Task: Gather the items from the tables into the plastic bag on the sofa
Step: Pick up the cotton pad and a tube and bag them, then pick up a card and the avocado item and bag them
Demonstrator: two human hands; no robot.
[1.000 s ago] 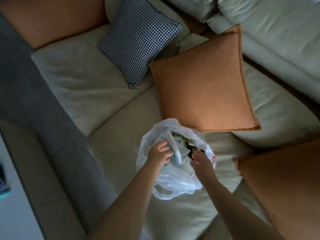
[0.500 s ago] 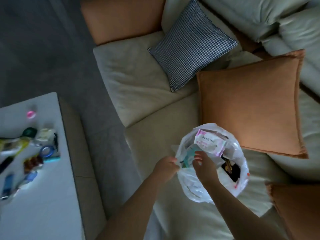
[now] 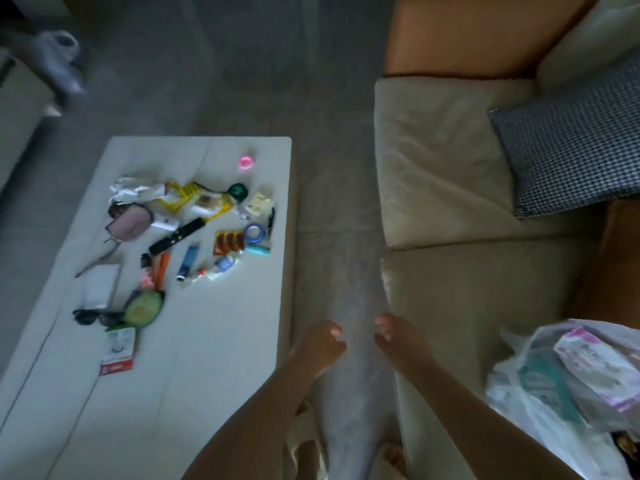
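Nearest, both forearms reach up from the six o'clock edge over the grey floor between table and sofa. The left hand [image 3: 320,344] has its fingers loosely curled and holds nothing; the right hand [image 3: 394,336], just beside it toward three o'clock, also hangs with relaxed, slightly bent fingers and grips nothing. The two hands are near each other but apart.

At about four o'clock the plastic bag [image 3: 540,393] lies on the cream sofa [image 3: 450,278], its mouth open, with a pink-and-white packet [image 3: 602,365] and something teal showing inside.

Toward nine o'clock stands the white table [image 3: 214,341], carrying a scatter of small items. Closest on it is a red-and-white box [image 3: 117,351], with a green round pouch [image 3: 143,308] and dark sunglasses [image 3: 93,317] just beyond. Further out lie a blue tube [image 3: 187,266], a black remote [image 3: 176,235], a roll of blue tape [image 3: 254,233], a pink pouch [image 3: 130,221] and a yellow wrapper [image 3: 194,199]. Farthest on the table, toward eleven o'clock, sits a small pink ring [image 3: 246,162].

At two o'clock a checked cushion [image 3: 571,150] rests on the sofa, with an orange cushion [image 3: 467,32] beyond it at one o'clock.
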